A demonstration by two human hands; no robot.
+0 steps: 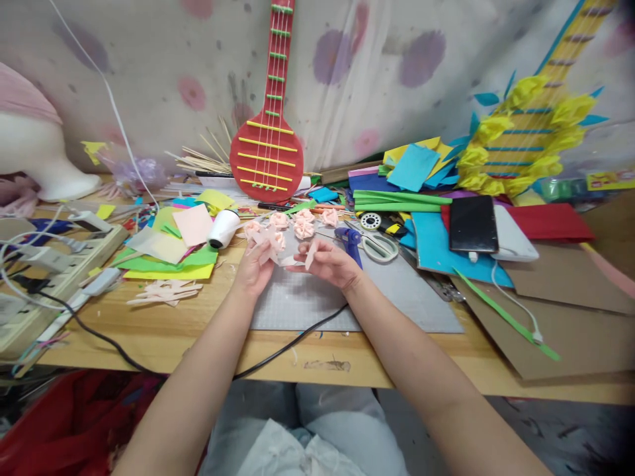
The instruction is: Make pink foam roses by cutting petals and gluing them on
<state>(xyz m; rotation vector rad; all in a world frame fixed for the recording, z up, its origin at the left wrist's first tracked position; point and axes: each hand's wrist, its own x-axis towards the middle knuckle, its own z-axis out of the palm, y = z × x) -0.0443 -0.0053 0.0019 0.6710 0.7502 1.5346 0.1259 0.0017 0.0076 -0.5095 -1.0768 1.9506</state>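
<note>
My left hand is closed on a pale pink paper flower with loose petals, held above the grey cutting mat. Close beside it, my right hand pinches a small pale pink paper strip between thumb and fingers. Several finished pink paper flowers lie on the mat just beyond both hands. A blue glue gun rests to the right of my right hand, with scissors next to it.
Pink strips and coloured sheets lie left, near a power strip. A red paper lute stands behind. On the right are a black phone, cardboard and a yellow lute. A black cable crosses the front edge.
</note>
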